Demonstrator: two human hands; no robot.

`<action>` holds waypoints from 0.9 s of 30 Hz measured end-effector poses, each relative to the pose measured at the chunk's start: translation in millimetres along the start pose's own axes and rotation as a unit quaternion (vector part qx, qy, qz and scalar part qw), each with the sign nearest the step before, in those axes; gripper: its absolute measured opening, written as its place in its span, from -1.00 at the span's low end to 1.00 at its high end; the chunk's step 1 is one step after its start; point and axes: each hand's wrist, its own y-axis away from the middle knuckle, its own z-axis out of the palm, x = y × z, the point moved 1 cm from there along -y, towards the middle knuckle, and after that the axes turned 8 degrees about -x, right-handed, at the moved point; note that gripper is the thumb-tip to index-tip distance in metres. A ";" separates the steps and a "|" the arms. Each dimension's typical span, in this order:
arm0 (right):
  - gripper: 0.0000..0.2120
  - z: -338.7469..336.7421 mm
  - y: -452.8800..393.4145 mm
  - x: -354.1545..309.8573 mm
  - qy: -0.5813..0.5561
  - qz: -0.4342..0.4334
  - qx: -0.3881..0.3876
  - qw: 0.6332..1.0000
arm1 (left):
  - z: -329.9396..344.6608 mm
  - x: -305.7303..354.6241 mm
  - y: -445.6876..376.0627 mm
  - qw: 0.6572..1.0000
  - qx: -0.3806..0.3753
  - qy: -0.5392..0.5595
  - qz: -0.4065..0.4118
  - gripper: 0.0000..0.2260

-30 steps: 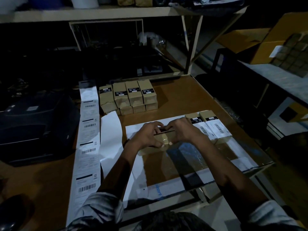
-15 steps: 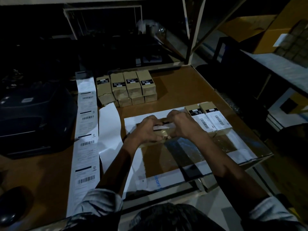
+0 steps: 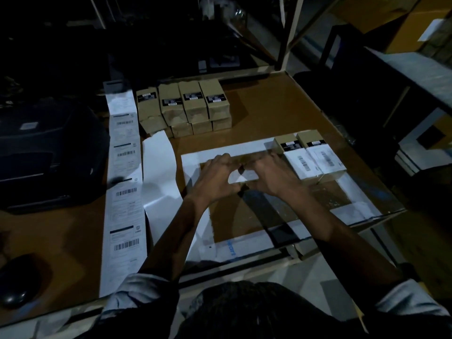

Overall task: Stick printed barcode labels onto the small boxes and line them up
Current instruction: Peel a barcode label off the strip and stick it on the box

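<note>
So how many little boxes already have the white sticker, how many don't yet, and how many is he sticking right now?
Boxes with a white barcode label, lined up at right: 2
Box getting its label under the left hand and right hand: 1
Boxes in the back stack without a white label, counting those that show: 8
Total: 11

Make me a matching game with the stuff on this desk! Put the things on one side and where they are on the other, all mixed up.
Things:
1. strip of barcode labels
2. stack of unlabelled boxes
3. two labelled boxes
4. box being labelled

Places:
A. between both hands
B. at the back of the desk, in the middle
C. just right of the right hand
D. running down the desk's left side, beside the black printer

Pairs: 1-D, 2-B, 3-C, 4-A
</note>
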 end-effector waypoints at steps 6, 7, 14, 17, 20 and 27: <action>-0.66 23.7 8.0 4.5 0.003 0.014 0.041 0.999 | 15.2 2.0 12.6 0.996 0.047 -0.064 -0.037 -0.63; -0.68 27.6 10.9 4.9 0.005 0.022 0.057 0.998 | 17.9 2.7 15.6 0.995 0.060 -0.073 -0.040 -0.64; -0.81 69.6 31.9 4.1 0.026 -0.023 0.225 0.974 | 32.1 10.0 29.0 0.983 0.124 -0.133 -0.020 -0.81; -0.81 81.9 35.9 5.1 0.000 -0.023 0.291 0.956 | 42.5 9.4 34.5 0.978 0.133 -0.163 0.006 -0.69; -0.82 85.0 37.8 2.4 -0.013 -0.028 0.318 0.948 | 53.8 4.1 36.8 0.975 0.121 -0.187 0.021 -0.64; -0.70 71.4 43.4 -9.3 -0.108 0.039 0.281 0.953 | 19.1 -6.2 24.0 0.986 0.158 -0.041 -0.026 -0.79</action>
